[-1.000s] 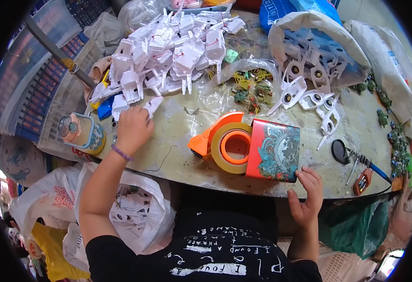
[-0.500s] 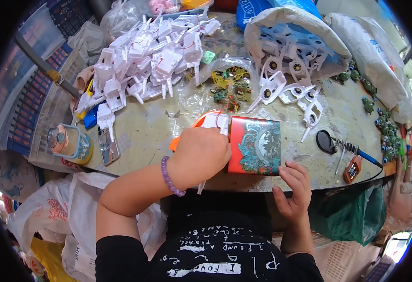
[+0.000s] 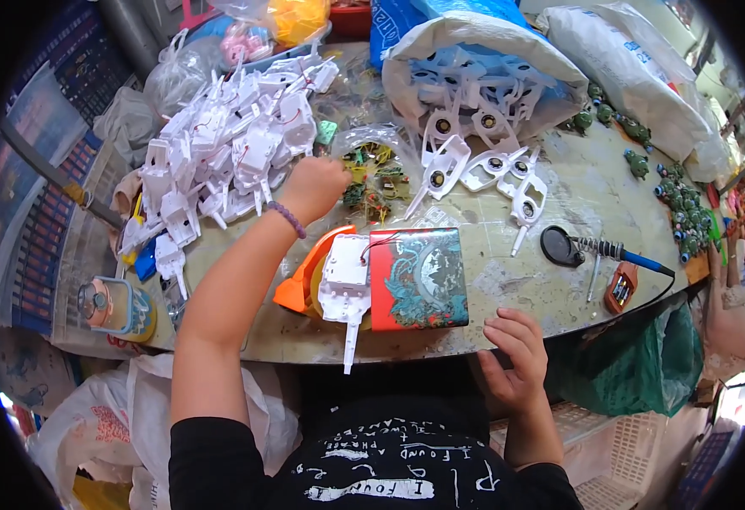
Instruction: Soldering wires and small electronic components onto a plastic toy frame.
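Note:
My left hand (image 3: pixel 317 187) reaches over the table to the near left edge of a clump of small circuit boards with yellow and green wires (image 3: pixel 377 183). Its fingers are curled, and whatever is in them is hidden. My right hand (image 3: pixel 517 353) hovers at the table's front edge, fingers apart, holding nothing. Between the two hands lies a white plastic housing with a long narrow stem (image 3: pixel 346 280), a thin wire running from its top. It rests on an orange plastic piece (image 3: pixel 303 276) and touches a red and teal patterned box (image 3: pixel 428 276).
White housings are heaped in a pile (image 3: pixel 228 144) at the far left. A sack (image 3: pixel 483 42) spills white frames with round speakers (image 3: pixel 445 170). At right lie a soldering iron (image 3: pixel 636 257), a small orange-brown device (image 3: pixel 621 287) and green figures (image 3: pixel 683 208). A drink cup (image 3: pixel 122 310) stands left.
My left hand has left the white housing and moved away to the circuit boards, exposing the housing beside the box. My right hand has drawn back slightly from the box, still open.

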{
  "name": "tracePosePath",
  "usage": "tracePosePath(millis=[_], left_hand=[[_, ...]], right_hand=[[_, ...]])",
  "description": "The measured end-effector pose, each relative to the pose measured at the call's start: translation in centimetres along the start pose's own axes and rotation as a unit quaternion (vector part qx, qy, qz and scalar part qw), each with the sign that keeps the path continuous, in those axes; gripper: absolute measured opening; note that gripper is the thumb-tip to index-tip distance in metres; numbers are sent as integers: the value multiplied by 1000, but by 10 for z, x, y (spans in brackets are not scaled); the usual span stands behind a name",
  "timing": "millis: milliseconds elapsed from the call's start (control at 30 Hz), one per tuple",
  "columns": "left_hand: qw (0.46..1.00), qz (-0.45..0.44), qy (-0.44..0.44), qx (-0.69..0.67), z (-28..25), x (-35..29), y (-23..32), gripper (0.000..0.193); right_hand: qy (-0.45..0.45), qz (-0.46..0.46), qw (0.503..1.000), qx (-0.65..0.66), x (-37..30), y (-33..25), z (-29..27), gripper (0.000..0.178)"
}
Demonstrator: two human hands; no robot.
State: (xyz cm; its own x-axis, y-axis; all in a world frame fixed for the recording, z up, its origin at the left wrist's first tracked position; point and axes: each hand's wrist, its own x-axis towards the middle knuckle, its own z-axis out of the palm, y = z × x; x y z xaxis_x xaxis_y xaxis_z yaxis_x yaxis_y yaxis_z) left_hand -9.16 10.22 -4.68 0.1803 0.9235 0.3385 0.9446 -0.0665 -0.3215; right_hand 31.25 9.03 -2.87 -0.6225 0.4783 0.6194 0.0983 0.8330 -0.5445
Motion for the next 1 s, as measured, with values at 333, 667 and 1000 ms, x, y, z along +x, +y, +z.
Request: tracePosePath(millis=[333,667,1000], left_hand=[[977,-106,165,-86,-55,-29,19,7],[440,-461,-6,-770,-108,-54,27,20],[602,-324,-23,-729,-163,-46,93,13]], right_hand=[[13,-1,1000,-1,5,4,0,30],[9,-35,999,5,24,-9,10,29],[76,16,988,132,84,-23,25,29]])
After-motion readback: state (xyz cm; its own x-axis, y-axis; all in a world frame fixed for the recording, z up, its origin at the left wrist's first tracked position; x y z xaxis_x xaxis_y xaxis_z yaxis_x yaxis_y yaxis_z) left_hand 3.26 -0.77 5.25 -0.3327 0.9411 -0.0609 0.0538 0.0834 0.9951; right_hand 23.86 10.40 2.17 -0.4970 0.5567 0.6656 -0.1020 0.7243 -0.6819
